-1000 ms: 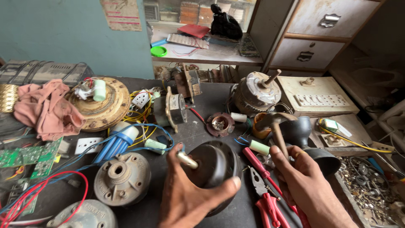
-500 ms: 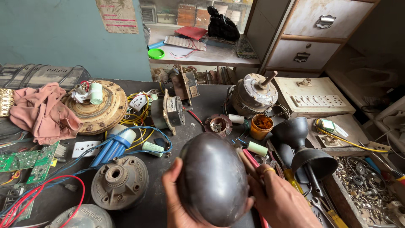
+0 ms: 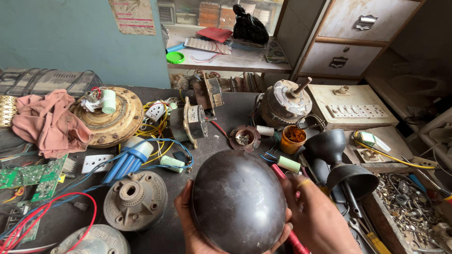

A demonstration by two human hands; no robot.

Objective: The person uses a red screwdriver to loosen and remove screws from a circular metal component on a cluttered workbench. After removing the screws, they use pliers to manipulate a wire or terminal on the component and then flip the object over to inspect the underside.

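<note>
I hold a dark, rounded metal dome cover (image 3: 238,200) upright in front of me, its smooth back facing the camera. My left hand (image 3: 187,221) grips its lower left edge with the fingers behind it. My right hand (image 3: 313,214) clasps its right side, a ring on one finger. A red-handled tool (image 3: 288,230) lies just under my right hand. The dome hides what is on the bench behind it.
The dark workbench (image 3: 235,113) is crowded: a grey motor housing (image 3: 135,200), a round brass rotor plate (image 3: 112,117), a fan motor with shaft (image 3: 285,101), black funnel-shaped cups (image 3: 336,157), an orange pot (image 3: 293,138), circuit boards (image 3: 30,176), wires, a pink rag (image 3: 49,122), a tray of screws (image 3: 409,207).
A second ago the dome lay on the bench with my left hand on it and my right hand at the tools. Both hands have since lifted it and turned its back toward me.
</note>
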